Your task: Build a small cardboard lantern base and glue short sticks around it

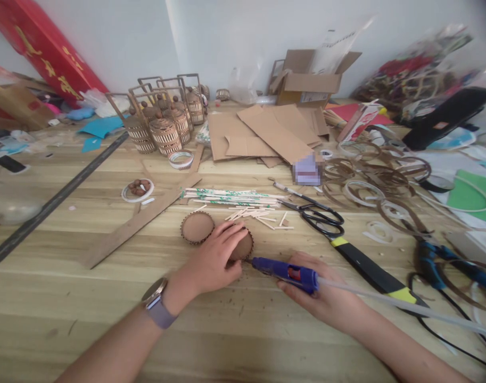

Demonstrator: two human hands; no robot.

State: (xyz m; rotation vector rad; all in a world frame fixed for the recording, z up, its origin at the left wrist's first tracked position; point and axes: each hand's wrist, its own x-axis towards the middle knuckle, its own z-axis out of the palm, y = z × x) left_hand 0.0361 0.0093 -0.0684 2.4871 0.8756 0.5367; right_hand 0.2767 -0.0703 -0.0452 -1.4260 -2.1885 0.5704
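Two bare forearms enter from the lower edge, both without sleeves. The left hand has short, unpainted nails and no rings visible. On the left wrist sits a round metal-cased wristwatch with a pale lilac strap, its case silver-toned and its dial dark. The right hand is bare, and its wrist carries no band or jewellery in view.

This looks like a handicraft workshop, possibly set up in a home. The wooden table is strewn with cut cardboard sheets, scissors, bamboo sticks, coiled paper strips and finished small woven lanterns.
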